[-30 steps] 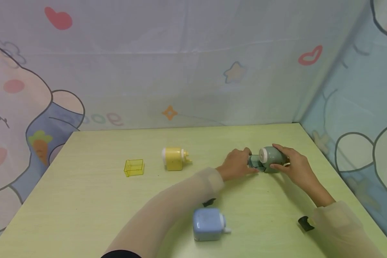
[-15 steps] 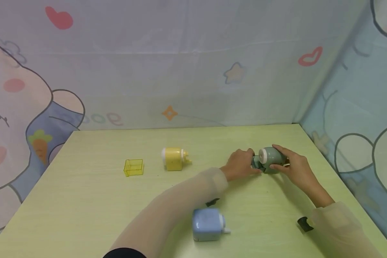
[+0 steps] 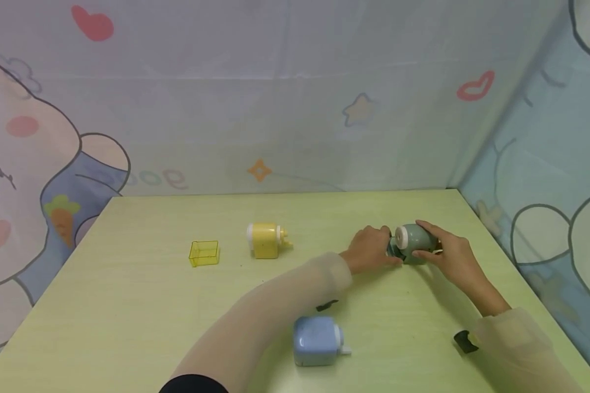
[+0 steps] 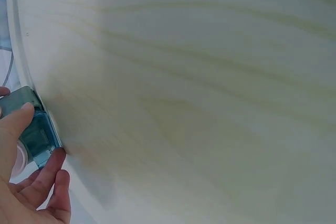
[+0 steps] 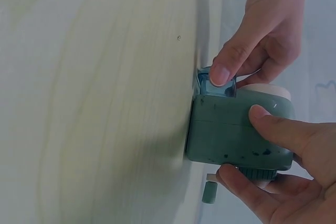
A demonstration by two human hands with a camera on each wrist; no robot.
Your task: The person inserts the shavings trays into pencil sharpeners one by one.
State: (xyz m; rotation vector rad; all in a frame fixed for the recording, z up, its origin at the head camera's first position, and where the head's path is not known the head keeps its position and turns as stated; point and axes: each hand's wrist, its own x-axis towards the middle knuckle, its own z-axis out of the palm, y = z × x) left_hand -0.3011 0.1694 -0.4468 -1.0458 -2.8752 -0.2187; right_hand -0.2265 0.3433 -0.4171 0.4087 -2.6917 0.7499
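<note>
A green crank pencil sharpener (image 3: pixel 420 240) lies at the right of the table, its white round end facing left. My right hand (image 3: pixel 449 256) grips it; in the right wrist view the thumb lies along the green body (image 5: pixel 236 135), above the small crank handle (image 5: pixel 209 192). My left hand (image 3: pixel 371 251) pinches the clear teal shavings drawer (image 5: pixel 216 85) by its outer end. The drawer sits partly inside the lower body, with a short length showing. In the left wrist view, thumb and fingers span the drawer (image 4: pixel 43 137).
A yellow sharpener (image 3: pixel 265 241) stands at mid-table, with a clear yellow drawer (image 3: pixel 204 254) apart to its left. A blue sharpener (image 3: pixel 317 341) stands near the front, just right of my left sleeve (image 3: pixel 270 300). Printed cloth (image 3: pixel 295 109) hangs behind the table.
My left hand has moved a little to the right, sliding the teal drawer deeper into the green sharpener. My right hand has stayed in place on the body.
</note>
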